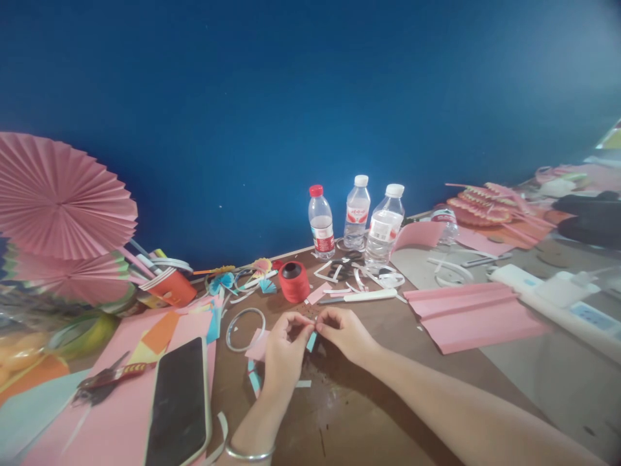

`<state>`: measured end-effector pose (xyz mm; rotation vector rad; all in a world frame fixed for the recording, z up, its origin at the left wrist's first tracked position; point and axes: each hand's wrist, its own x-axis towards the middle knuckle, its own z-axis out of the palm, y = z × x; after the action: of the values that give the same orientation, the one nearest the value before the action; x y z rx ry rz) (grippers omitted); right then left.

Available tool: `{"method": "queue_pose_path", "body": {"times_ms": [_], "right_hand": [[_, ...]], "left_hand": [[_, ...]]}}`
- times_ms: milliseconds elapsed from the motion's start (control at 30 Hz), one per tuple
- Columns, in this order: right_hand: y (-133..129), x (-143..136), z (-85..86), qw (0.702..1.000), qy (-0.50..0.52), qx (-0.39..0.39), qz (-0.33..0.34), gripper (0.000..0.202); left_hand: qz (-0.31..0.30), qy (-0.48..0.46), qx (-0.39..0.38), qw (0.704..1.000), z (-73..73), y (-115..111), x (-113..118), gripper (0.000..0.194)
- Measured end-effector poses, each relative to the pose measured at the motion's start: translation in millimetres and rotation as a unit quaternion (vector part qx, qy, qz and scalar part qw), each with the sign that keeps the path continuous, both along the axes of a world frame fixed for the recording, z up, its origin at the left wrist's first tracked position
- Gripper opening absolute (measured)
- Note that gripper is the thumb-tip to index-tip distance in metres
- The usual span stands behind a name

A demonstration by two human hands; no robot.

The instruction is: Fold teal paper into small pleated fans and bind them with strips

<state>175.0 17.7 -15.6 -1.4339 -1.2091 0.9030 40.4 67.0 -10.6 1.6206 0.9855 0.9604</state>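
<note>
Over the middle of the brown table [349, 414], my left hand [287, 340] and my right hand [347, 333] meet at the fingertips, thumbs and forefingers pinched together. A small blue paper piece [311, 342] shows just under the pinched fingers; whatever else lies between the tips is too small to make out. A red thread spool [294, 282] stands just beyond my left hand. Beside my left wrist are a roll of tape [245, 329] and pink and blue scraps. A white-handled cutter [370, 295] lies past my right hand.
Three bottles [357, 213] stand by the blue wall. At the left are a phone [179, 401], scissors [116, 375], an orange cup [169, 287] and pink paper fans [61, 197]. Folded pink paper [475, 314] and a power strip [557, 304] lie at the right.
</note>
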Motion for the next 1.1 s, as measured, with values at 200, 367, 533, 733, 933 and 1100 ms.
{"method": "queue_pose_path", "body": {"times_ms": [200,367,533,733,933,1100], "right_hand": [[-5,-1,3.7,0.990,-0.134,0.012,-0.043,0.010],[-8,0,3.9,0.965,-0.254,0.000,-0.064,0.008],[-7,5,3.4,0.951,-0.298,-0.016,-0.077,0.007],[-8,9,0.8,0.942,-0.324,-0.037,-0.080,0.007],[-11,17,3.7,0.921,-0.377,-0.070,-0.074,0.007],[-10,23,5.9,0.908,-0.400,-0.107,-0.064,0.006]], "left_hand": [[-0.011,0.033,-0.005,0.999,-0.7,2,0,0.012],[-0.012,0.075,0.026,0.997,1.5,1,-1,0.011],[-0.024,0.092,0.031,0.995,0.3,0,-1,0.010],[-0.046,0.184,0.165,0.968,-5.0,1,0,0.008],[-0.064,0.191,0.185,0.962,-5.5,3,1,0.013],[-0.063,0.229,0.189,0.953,-6.4,4,1,0.017]]}}
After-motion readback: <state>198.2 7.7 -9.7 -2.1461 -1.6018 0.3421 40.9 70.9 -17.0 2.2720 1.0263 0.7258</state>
